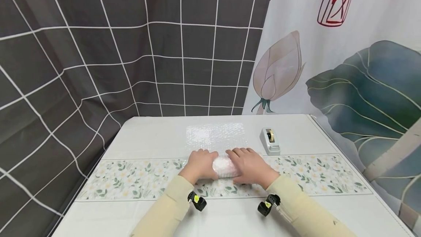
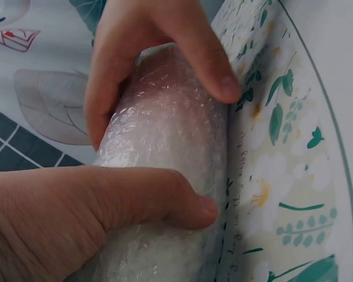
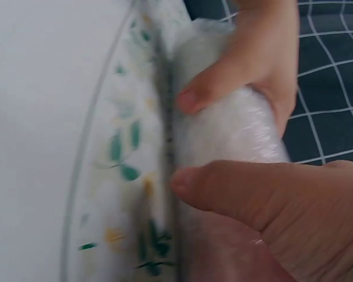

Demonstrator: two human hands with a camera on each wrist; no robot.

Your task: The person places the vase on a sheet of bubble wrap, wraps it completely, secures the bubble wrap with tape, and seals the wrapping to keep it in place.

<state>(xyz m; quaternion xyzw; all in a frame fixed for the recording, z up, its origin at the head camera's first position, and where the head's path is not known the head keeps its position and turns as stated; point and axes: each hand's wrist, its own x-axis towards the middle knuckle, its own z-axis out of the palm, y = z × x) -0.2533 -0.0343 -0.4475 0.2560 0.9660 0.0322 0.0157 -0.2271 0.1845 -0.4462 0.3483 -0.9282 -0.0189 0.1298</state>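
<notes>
A roll of bubble wrap (image 1: 225, 166) lies across the floral strip of the table, with something pinkish and whitish showing through its layers; what it is I cannot tell. My left hand (image 1: 200, 164) grips the roll's left part, thumb on the near side and fingers over the top. On the right part my right hand (image 1: 250, 166) holds it the same way, as the thumb (image 3: 223, 185) in the right wrist view shows. Beyond the hands a flat sheet of bubble wrap (image 1: 215, 135) stretches toward the table's far edge. The roll's ends are partly hidden by the hands.
A white tape dispenser (image 1: 270, 142) with a small yellowish tape roll stands right of the sheet. The white table (image 1: 131, 217) carries a floral strip (image 1: 131, 179). A dark grid curtain (image 1: 197, 46) hangs behind and left, a lotus-print curtain (image 1: 329, 57) behind and right.
</notes>
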